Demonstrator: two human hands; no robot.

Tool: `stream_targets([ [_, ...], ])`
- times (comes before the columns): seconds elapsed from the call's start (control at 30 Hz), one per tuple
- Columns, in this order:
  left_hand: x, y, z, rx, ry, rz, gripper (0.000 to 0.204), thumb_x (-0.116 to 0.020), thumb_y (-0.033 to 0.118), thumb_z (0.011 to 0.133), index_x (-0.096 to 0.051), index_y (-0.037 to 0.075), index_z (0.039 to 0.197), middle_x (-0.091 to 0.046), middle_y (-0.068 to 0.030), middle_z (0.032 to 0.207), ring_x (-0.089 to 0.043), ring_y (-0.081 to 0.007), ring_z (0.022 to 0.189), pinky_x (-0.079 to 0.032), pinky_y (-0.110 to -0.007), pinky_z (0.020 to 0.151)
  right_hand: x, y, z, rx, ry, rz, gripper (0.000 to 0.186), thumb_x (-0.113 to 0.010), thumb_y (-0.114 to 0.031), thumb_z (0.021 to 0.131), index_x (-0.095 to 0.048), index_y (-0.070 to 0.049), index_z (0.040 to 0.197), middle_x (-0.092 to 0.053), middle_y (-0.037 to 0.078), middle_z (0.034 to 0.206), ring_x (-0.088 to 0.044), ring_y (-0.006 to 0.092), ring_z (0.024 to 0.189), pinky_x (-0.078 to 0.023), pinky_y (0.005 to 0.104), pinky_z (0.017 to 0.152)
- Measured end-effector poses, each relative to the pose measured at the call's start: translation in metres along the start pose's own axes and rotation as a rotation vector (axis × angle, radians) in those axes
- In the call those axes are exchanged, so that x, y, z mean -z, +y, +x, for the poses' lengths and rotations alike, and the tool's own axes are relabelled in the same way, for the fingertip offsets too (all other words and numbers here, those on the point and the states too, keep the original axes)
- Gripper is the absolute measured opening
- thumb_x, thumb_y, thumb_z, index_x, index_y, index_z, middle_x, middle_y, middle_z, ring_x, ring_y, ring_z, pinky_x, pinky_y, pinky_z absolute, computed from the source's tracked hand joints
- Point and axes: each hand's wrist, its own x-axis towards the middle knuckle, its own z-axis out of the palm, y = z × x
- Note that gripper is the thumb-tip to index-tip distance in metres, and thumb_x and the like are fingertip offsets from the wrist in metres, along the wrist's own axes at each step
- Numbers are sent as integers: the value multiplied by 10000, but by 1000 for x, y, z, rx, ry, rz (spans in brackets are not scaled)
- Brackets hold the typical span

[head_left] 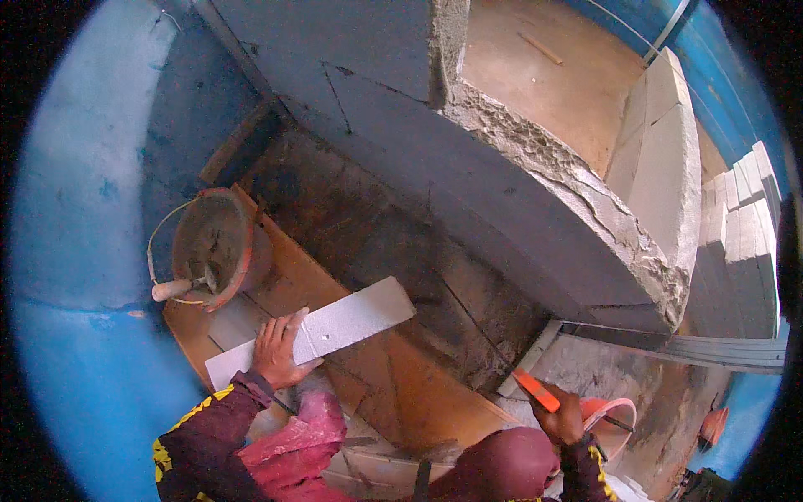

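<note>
A long pale lightweight concrete block (360, 316) lies slantwise across my lap, over a brown board. My left hand (280, 347) grips it near its middle, with the fingers over its top face. Lower right, my right hand (565, 417) is closed round the orange handle of what looks like a handsaw (535, 390). A thin dark line runs up and left from the handle, apparently its blade seen edge-on. The saw is apart from the block.
A mortar bucket (251, 251) with a wooden-handled trowel (174, 289) stands left on the brown board (393, 376). An orange bucket (617, 416) sits beside my right hand. Ahead rises a grey wall (519, 226) with a rough mortar edge. White blocks (740, 243) are stacked at right.
</note>
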Motion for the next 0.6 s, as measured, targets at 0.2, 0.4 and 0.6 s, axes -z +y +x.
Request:
stream_targets([
  [0.2,5,3,-2,-18,24,52,964,-802,431,719,-353,125,1515,-530,-150,1264,-512,-359,1137,-401,-495,1005,-82,-23,155,18,-136,105,352,-710,-275,871,-701,-66,1154,-727,153,921,-697,229,847,-530,403,748],
  [0.4,-11,-8,-7,-14,53,-41,932,-775,384,750,-332,122,1528,-517,-144,1292,-511,-346,1151,-397,-500,1011,-164,-75,343,571,-254,152,497,-739,-244,845,-601,-28,1270,-685,204,1061,-665,293,978,-517,436,858],
  [0.6,-15,-5,-10,10,89,-74,937,-777,299,719,-333,116,1522,-509,-150,1330,-504,-328,1193,-398,-501,1025,-169,-217,363,557,-385,-389,536,-697,-305,875,-577,-17,1311,-640,235,1193,-641,356,1082,-499,453,943],
])
